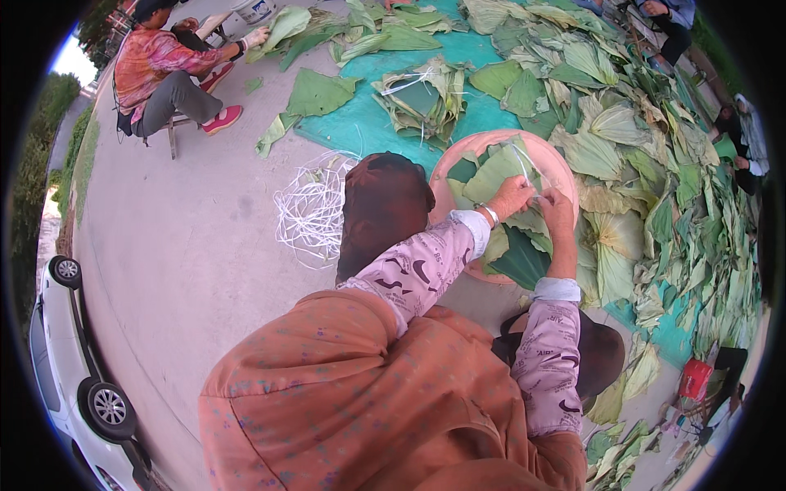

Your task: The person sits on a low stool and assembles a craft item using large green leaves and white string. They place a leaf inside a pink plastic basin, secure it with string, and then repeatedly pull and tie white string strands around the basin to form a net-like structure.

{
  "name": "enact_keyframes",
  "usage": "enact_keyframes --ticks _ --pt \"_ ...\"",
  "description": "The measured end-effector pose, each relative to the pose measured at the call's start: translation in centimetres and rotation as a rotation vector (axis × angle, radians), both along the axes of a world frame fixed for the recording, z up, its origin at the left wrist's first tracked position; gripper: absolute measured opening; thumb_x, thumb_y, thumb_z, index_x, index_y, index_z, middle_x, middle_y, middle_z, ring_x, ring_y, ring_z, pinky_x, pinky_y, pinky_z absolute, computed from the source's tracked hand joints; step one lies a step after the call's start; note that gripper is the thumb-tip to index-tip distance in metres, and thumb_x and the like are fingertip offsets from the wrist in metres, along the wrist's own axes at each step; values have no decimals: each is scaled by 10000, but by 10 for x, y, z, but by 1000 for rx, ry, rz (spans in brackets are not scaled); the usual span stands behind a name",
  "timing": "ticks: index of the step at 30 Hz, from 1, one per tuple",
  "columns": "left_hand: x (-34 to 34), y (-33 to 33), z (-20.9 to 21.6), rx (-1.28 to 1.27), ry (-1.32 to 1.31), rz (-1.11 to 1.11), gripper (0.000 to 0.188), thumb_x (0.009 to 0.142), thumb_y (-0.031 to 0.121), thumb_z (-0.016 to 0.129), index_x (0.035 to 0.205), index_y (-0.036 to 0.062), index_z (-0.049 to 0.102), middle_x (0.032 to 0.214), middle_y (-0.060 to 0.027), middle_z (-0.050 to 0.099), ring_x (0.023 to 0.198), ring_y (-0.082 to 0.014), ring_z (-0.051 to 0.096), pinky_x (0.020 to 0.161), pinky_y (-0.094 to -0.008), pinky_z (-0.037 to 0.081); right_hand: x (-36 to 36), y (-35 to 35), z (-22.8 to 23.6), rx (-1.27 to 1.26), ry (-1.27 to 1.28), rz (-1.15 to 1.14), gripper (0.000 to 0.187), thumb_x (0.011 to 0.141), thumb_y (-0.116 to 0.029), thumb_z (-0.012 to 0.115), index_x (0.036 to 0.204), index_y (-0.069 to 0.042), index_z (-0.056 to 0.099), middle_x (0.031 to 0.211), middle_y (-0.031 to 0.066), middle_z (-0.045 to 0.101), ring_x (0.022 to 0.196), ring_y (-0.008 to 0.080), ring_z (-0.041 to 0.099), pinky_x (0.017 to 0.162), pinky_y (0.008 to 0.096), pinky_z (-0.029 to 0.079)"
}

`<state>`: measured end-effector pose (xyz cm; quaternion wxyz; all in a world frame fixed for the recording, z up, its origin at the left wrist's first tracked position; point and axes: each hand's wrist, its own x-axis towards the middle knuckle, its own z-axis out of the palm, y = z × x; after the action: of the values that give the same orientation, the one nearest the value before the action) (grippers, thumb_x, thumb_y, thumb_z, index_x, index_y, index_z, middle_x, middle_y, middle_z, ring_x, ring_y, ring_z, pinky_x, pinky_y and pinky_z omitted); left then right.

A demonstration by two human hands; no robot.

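Note:
Over a pink round basin [565,168], my left hand [509,198] and my right hand [558,214] come close together. The fingers of both pinch a white string [524,160], which runs up over a stack of large green leaves [491,176] in the basin. Darker green leaves [524,255] show below my hands. Just beyond the basin, a bundle of leaves [422,100] tied with white string rests on a teal sheet [360,131]. Where the string passes under the leaves is hidden.
A tangle of white strings [313,209] lies on the concrete at left. Dried leaves [622,131] spread thickly across the right. At upper left a seated person [168,74] touches leaves; other people sit along the right edge. A white car [74,352] stands at lower left.

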<state>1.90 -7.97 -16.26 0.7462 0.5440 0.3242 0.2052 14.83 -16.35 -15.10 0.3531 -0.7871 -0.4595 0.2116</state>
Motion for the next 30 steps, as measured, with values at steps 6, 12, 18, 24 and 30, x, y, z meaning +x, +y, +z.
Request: enact_keyframes --ticks 6,12,18,24,30 --pt "0 9 -5 -281 -102 29 108 789 81 573 845 -1 532 730 -97 599 571 -163 575 486 -250 454 2 5 12 -21 125 157 140 704 -140 647 799 -38 633 702 66 627 652 144 573 630 273 451" --pt "-6 12 -10 -295 -102 45 102 719 1 618 785 15 542 665 -90 597 542 -154 576 453 -241 432 4 -2 29 -268 272 223 130 733 -161 641 782 -40 642 654 51 618 531 100 500 509 242 405" --pt "-3 14 -9 -238 -70 20 117 700 -11 630 770 26 544 659 -76 595 541 -149 574 455 -235 424 11 -10 106 78 879 227 243 831 -239 566 857 -1 604 637 46 598 392 17 303 356 168 220" --pt "8 2 -12 -177 -72 -112 104 738 -12 582 822 11 525 699 -86 582 583 -140 552 530 -221 447 30 -11 16 225 62 -136 117 729 -104 576 807 -34 628 714 63 630 630 149 565 590 276 456" --pt "-7 19 -23 -182 -128 -140 146 744 27 613 860 30 524 696 -62 550 582 -132 516 484 -226 406 -25 11 -10 -119 26 34 173 672 -126 590 830 -103 657 796 136 627 760 297 594 658 374 455"
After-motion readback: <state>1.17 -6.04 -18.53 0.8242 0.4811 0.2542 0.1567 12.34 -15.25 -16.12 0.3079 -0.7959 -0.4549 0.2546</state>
